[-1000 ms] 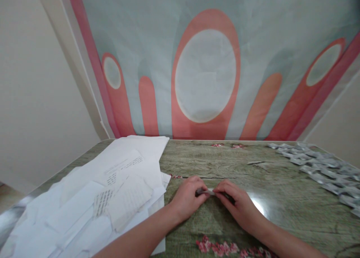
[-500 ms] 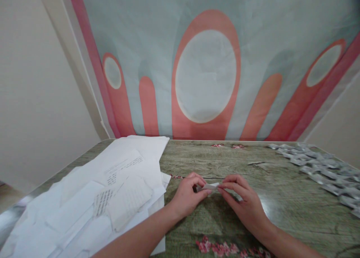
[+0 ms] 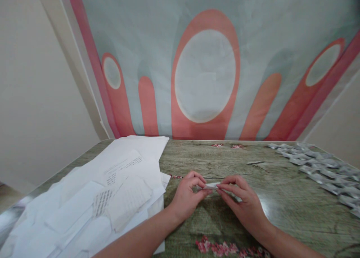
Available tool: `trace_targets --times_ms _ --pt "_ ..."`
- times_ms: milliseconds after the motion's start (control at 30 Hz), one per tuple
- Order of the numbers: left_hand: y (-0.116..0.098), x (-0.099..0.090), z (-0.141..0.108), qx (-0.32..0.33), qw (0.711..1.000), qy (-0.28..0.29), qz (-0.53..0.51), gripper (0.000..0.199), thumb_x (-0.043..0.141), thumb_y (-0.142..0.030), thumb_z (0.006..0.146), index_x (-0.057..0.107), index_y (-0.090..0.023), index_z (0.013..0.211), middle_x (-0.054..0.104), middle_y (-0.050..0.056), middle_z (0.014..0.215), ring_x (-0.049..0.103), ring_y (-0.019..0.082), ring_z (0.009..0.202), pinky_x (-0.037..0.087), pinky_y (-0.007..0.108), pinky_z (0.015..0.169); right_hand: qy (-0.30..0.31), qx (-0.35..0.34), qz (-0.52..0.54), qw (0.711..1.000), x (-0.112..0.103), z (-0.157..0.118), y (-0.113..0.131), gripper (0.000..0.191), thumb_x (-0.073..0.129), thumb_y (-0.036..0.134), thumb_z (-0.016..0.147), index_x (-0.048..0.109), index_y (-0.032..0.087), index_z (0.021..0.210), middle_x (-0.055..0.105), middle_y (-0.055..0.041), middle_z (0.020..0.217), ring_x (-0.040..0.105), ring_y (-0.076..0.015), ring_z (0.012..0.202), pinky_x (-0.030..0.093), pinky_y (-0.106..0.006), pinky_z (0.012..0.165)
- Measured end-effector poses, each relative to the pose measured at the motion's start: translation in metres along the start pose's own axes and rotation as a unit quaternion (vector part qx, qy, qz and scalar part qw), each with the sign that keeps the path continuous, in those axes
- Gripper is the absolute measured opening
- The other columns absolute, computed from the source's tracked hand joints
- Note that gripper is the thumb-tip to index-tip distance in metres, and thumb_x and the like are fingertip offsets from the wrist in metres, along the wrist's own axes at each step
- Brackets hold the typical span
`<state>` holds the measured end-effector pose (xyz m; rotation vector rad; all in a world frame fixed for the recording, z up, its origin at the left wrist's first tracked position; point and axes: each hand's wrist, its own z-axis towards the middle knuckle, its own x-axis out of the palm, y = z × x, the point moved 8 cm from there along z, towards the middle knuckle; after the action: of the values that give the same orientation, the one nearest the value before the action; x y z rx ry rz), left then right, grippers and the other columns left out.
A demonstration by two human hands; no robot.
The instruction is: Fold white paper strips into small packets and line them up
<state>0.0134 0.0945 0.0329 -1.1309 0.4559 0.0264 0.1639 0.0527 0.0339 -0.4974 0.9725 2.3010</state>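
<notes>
A small folded strip of white paper [image 3: 212, 185] is held just above the table between my two hands. Its left end is pinched by the thumb and fingers of my left hand [image 3: 189, 192]. At the right end, the fingertips and thumb of my right hand [image 3: 242, 196] close on the same strip. The fingers hide both ends, so the folds there cannot be made out.
Loose white sheets [image 3: 140, 149], some printed, lie in a heap over the left side of the wood-patterned table [image 3: 194, 156]. Interlinked folded grey-white strips [image 3: 323, 170] spread along the right side. A patterned cloth [image 3: 157, 18] hangs behind the table.
The paper strip has tilted and looks flatter and narrower between the fingers. My right fingertips have shifted slightly left along it.
</notes>
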Motion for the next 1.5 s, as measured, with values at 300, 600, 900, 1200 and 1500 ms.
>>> trace_targets --times_ms 300,600,900,1200,1500 --pt "-0.007 -0.005 0.000 0.036 0.998 -0.033 0.028 0.013 0.070 -0.017 0.070 0.058 -0.018 0.072 0.056 0.000 0.083 0.053 0.015 0.080 0.040 0.026 0.074 0.031 0.022 0.038 0.999 0.003 0.001 -0.002 0.007 0.051 0.022 0.085 0.059 0.023 0.085 0.056 -0.0049 0.089 0.052 -0.0207 0.086 0.042 -0.035 0.075" --pt "-0.013 -0.022 -0.002 0.059 0.990 -0.107 0.068 0.008 0.064 -0.018 0.075 0.056 -0.018 0.073 0.053 0.002 0.091 0.052 0.017 0.089 0.039 0.029 0.082 0.031 0.099 0.083 0.991 0.002 0.004 -0.015 0.014 0.048 0.030 0.088 0.057 0.021 0.081 0.054 -0.0049 0.087 0.053 -0.0190 0.085 0.042 -0.030 0.076" --pt "-0.012 -0.020 0.000 0.058 0.992 -0.095 0.065 0.004 0.063 -0.023 0.077 0.064 -0.020 0.080 0.055 0.002 0.086 0.054 0.017 0.085 0.042 0.029 0.080 0.040 0.100 0.099 0.989 0.004 0.003 -0.015 0.017 0.048 0.034 0.087 0.058 0.022 0.081 0.055 -0.0052 0.088 0.054 -0.0192 0.085 0.044 -0.030 0.076" --pt "-0.011 -0.020 0.000 0.051 0.992 -0.098 0.053 0.009 0.065 -0.020 0.075 0.066 -0.021 0.084 0.056 0.002 0.087 0.055 0.016 0.084 0.044 0.028 0.079 0.050 0.104 0.111 0.987 0.007 0.002 -0.014 0.017 0.048 0.032 0.088 0.059 0.021 0.080 0.055 -0.0051 0.088 0.054 -0.0183 0.086 0.043 -0.028 0.077" --pt "-0.009 -0.017 0.000 0.051 0.995 -0.080 0.043 0.007 0.064 -0.023 0.077 0.068 -0.022 0.083 0.058 0.002 0.087 0.056 0.017 0.085 0.043 0.029 0.080 0.044 0.115 0.115 0.986 0.005 0.002 -0.015 0.020 0.048 0.034 0.087 0.059 0.021 0.078 0.056 -0.0053 0.086 0.054 -0.0189 0.085 0.044 -0.029 0.075"
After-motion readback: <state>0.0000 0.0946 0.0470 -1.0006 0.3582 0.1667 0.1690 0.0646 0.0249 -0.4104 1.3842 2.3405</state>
